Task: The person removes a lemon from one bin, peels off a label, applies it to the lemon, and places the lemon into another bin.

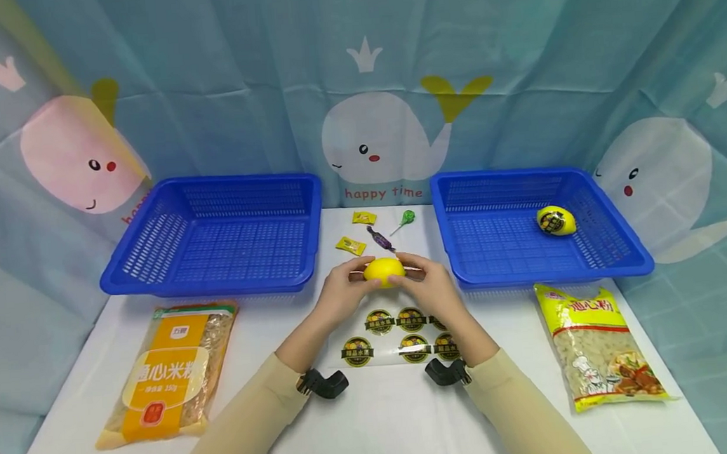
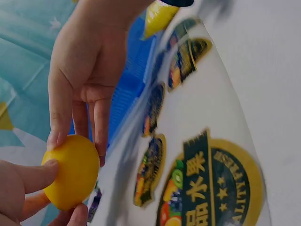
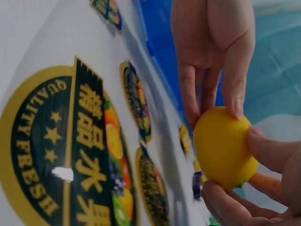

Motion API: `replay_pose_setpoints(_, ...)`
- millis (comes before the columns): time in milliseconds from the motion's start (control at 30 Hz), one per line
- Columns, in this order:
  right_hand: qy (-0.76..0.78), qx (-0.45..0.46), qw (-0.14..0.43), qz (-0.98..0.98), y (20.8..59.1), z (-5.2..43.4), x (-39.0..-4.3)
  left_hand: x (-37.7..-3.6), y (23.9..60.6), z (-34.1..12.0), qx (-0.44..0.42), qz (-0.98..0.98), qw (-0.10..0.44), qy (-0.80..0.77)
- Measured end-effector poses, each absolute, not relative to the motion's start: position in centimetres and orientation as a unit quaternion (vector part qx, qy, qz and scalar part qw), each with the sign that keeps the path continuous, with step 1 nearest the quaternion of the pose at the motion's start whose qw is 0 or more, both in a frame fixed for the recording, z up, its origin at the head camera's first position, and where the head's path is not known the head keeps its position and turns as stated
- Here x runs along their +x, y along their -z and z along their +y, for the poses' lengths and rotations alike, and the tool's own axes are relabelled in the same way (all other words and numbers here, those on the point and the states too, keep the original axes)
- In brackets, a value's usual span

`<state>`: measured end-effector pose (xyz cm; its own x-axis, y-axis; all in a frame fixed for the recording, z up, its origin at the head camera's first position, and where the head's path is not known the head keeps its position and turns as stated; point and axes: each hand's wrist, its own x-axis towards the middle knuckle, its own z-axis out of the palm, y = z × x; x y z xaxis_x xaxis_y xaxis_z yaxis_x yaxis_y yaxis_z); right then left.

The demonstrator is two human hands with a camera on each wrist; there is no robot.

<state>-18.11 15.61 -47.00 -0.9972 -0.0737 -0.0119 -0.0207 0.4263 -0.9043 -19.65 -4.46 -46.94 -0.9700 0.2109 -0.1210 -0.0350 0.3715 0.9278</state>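
Observation:
Between both hands a yellow lemon (image 1: 383,273) is held above the white table, just beyond a sheet of round fruit stickers (image 1: 378,352). My left hand (image 1: 343,289) grips its left side with thumb and fingers. From the other side my right hand (image 1: 429,284) grips it the same way. Close up, the left wrist view shows the lemon (image 2: 74,173) with bare yellow skin on the side facing that camera. A second lemon (image 1: 566,223) bearing a dark round sticker lies in the right blue basket (image 1: 500,278).
Another blue basket (image 1: 216,288) stands at the left. Candies lie behind the hands: two yellow packets (image 1: 351,245), a purple twist (image 1: 380,238) and a green lollipop (image 1: 407,217). Pasta bags lie at left (image 1: 159,382) and right (image 1: 599,344). A curtain (image 1: 236,123) hangs behind.

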Motion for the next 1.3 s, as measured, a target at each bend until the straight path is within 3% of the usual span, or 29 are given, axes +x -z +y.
replay_pose_setpoints(400, 0.529, -0.016, 0.045, 0.847, 48.7, 15.5, -19.4, -20.9, 48.9, -4.1, 0.035, 0.821, 0.118, -0.557)
replay_pose_setpoints(967, 0.528, -0.013, 0.051, 0.848, 48.5, 15.9, -19.3, -20.5, 48.8, -4.4, 0.009, 0.819, 0.122, -0.561)
replay_pose_setpoints(1300, 0.468, -0.028, -0.029, 0.883, 47.7, 15.1, -16.8, -18.1, 48.2, -5.7, 0.046, 0.85, 0.099, -0.515)
